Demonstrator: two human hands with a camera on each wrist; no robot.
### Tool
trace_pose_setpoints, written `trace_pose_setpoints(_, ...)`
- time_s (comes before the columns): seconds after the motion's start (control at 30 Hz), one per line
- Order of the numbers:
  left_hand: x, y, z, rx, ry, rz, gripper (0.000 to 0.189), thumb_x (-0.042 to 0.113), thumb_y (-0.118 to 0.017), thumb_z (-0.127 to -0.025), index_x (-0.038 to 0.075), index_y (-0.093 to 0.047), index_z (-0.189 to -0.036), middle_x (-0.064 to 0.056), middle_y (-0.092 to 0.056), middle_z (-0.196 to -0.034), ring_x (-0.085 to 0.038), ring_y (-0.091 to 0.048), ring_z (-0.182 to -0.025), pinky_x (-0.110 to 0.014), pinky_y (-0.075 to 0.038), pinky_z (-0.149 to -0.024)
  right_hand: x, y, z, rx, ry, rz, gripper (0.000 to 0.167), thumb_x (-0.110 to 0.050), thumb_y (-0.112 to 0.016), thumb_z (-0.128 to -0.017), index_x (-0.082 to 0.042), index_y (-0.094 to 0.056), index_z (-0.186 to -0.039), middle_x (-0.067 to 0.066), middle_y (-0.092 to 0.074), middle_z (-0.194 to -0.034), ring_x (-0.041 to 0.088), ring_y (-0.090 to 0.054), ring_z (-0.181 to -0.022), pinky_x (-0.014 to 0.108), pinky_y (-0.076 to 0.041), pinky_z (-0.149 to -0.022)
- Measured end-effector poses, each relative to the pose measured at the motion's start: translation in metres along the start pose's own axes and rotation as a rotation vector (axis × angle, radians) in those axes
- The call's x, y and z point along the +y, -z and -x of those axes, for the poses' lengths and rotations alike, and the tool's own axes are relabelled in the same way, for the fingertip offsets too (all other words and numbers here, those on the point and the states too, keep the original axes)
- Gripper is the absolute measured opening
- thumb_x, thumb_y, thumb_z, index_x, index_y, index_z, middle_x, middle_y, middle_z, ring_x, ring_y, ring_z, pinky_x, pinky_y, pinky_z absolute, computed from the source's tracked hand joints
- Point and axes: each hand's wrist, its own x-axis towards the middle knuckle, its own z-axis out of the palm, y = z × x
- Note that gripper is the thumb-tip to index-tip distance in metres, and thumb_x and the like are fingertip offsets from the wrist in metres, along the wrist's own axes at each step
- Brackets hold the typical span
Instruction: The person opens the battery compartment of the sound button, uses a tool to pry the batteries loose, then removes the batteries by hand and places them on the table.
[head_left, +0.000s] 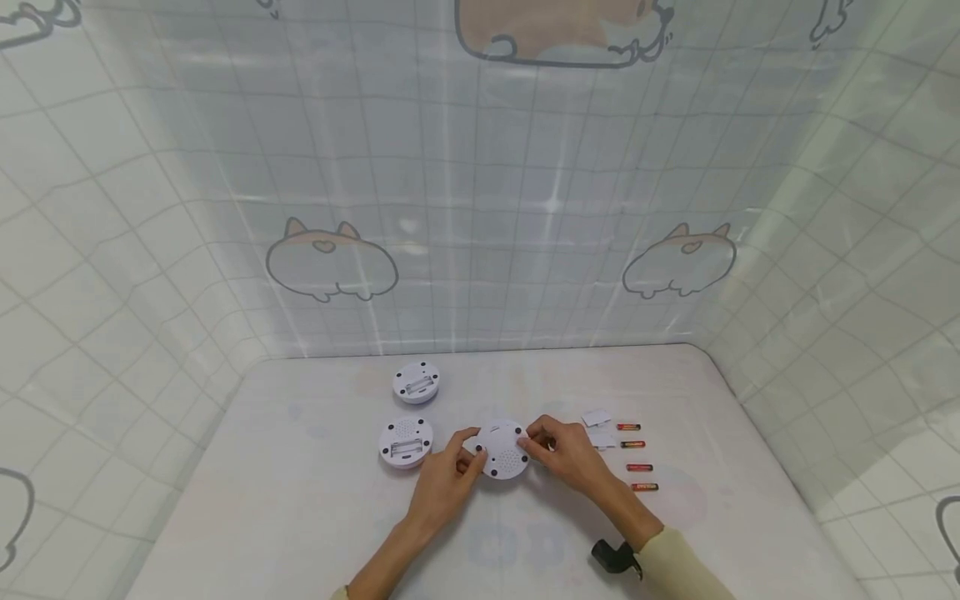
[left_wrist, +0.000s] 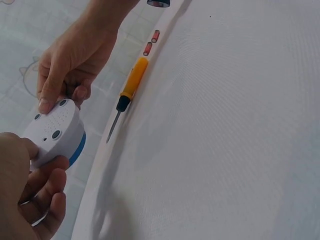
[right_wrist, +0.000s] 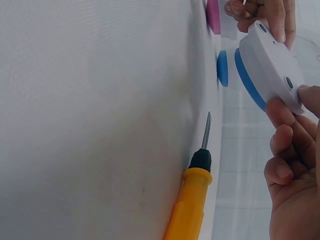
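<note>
A round white device (head_left: 501, 457) with dark round feet, a patch of small holes and a blue lower rim (right_wrist: 246, 82) is held over the table, its footed face up. My left hand (head_left: 444, 483) grips its left edge between thumb and fingers. On the opposite edge, my right hand (head_left: 572, 454) pinches it, thumb on the footed face and fingers beneath. Two similar white devices lie to the left, one nearer (head_left: 406, 442) and one farther back (head_left: 417, 383), both with uncovered battery compartments.
Several red batteries (head_left: 639, 467) lie at the right, beside small white pieces (head_left: 597, 417). A yellow-handled screwdriver (left_wrist: 132, 80) rests on the table in the wrist views. A black object (head_left: 613, 557) sits by the right sleeve. Patterned curtains (head_left: 487, 208) surround the table.
</note>
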Motion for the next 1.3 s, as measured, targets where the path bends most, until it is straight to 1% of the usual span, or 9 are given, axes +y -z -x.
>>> trace_pose_setpoints(0.17, -0.0018, -0.0003, 0.0006, -0.029, -0.007, -0.028, 0.044, 0.022, -0.072, -0.094, 0.016, -0.058, -0.135, 0.015, -0.065, -0.078, 0.003, -0.058, -0.066, -0.02, -0.05, -0.063, 0.0007, -0.0012, 0.0005, -0.035, -0.021, -0.003, 0.014, -0.03, -0.075, -0.092, -0.023, -0.066, -0.1, -0.018, -0.069, -0.075, 0.002, -0.054, -0.066, 0.022, -0.045, -0.06)
trace_pose_setpoints(0.3, -0.0025, -0.0006, 0.0011, -0.065, 0.004, -0.037, 0.05, 0.024, -0.073, -0.094, 0.017, -0.053, -0.139, 0.012, -0.064, -0.081, 0.001, -0.058, -0.067, -0.02, -0.05, -0.064, 0.0028, -0.0032, 0.0013, -0.076, -0.035, -0.009, 0.024, -0.032, -0.074, -0.093, -0.02, -0.063, -0.111, -0.016, -0.07, -0.077, 0.001, -0.054, -0.065, 0.022, -0.045, -0.06)
trace_pose_setpoints(0.5, 0.0008, -0.0005, 0.0006, -0.104, 0.005, -0.059, 0.057, 0.027, -0.072, -0.094, 0.016, -0.046, -0.143, 0.014, -0.064, -0.075, 0.003, -0.054, -0.061, -0.019, -0.045, -0.059, 0.0052, -0.0066, 0.0029, -0.126, 0.019, -0.007, 0.047, -0.035, -0.072, -0.094, -0.019, -0.052, -0.133, -0.021, -0.063, -0.073, 0.0, -0.05, -0.062, 0.022, -0.043, -0.059)
trace_pose_setpoints(0.6, 0.003, -0.0003, 0.0013, -0.132, 0.014, -0.051, 0.059, 0.028, -0.071, -0.095, 0.015, -0.042, -0.144, 0.015, -0.063, -0.069, 0.003, -0.051, -0.056, -0.019, -0.042, -0.056, 0.0051, -0.0074, 0.0033, -0.146, 0.046, 0.001, 0.054, -0.038, -0.072, -0.094, -0.018, -0.048, -0.139, -0.021, -0.06, -0.072, -0.001, -0.047, -0.061, 0.022, -0.042, -0.057)
trace_pose_setpoints(0.7, 0.0022, -0.0014, 0.0022, -0.155, 0.028, -0.05, 0.057, 0.03, -0.068, -0.097, 0.013, -0.039, -0.143, 0.015, -0.065, -0.069, 0.003, -0.052, -0.056, -0.019, -0.042, -0.055, 0.0046, -0.0079, 0.0038, -0.171, 0.06, 0.004, 0.06, -0.038, -0.072, -0.093, -0.02, -0.045, -0.143, -0.019, -0.058, -0.075, 0.0, -0.048, -0.063, 0.022, -0.043, -0.057)
trace_pose_setpoints(0.9, -0.0008, -0.0036, 0.0027, -0.139, 0.033, -0.086, 0.052, 0.032, -0.066, -0.099, 0.011, -0.04, -0.138, 0.016, -0.063, -0.067, 0.003, -0.053, -0.057, -0.02, -0.043, -0.057, 0.0061, -0.0096, 0.0041, -0.192, 0.066, -0.003, 0.063, -0.035, -0.073, -0.093, -0.027, -0.044, -0.148, -0.014, -0.056, -0.081, 0.002, -0.051, -0.069, 0.022, -0.045, -0.06)
trace_pose_setpoints(1.07, -0.0034, -0.0028, 0.0013, -0.1, 0.027, -0.112, 0.043, 0.033, -0.066, -0.098, 0.014, -0.046, -0.131, 0.018, -0.062, -0.067, 0.002, -0.052, -0.057, -0.02, -0.043, -0.057, 0.0055, -0.0093, 0.0037, -0.18, 0.067, -0.003, 0.061, -0.031, -0.073, -0.094, -0.028, -0.047, -0.149, -0.013, -0.055, -0.081, 0.004, -0.05, -0.07, 0.023, -0.045, -0.06)
trace_pose_setpoints(1.2, -0.004, -0.002, 0.0007, -0.078, 0.034, -0.12, 0.036, 0.033, -0.067, -0.098, 0.015, -0.05, -0.123, 0.018, -0.063, -0.069, 0.002, -0.052, -0.058, -0.02, -0.043, -0.058, 0.005, -0.0092, 0.0038, -0.177, 0.072, 0.005, 0.061, -0.03, -0.071, -0.095, -0.032, -0.046, -0.151, -0.013, -0.054, -0.082, 0.006, -0.05, -0.071, 0.023, -0.044, -0.061)
trace_pose_setpoints(1.3, -0.0041, -0.0019, 0.0005, -0.07, 0.041, -0.117, 0.033, 0.034, -0.068, -0.097, 0.016, -0.05, -0.119, 0.019, -0.062, -0.067, 0.002, -0.05, -0.057, -0.019, -0.041, -0.057, 0.0046, -0.0098, 0.004, -0.166, 0.064, -0.006, 0.059, -0.028, -0.071, -0.095, -0.028, -0.047, -0.149, -0.014, -0.054, -0.084, 0.009, -0.052, -0.073, 0.023, -0.044, -0.062)
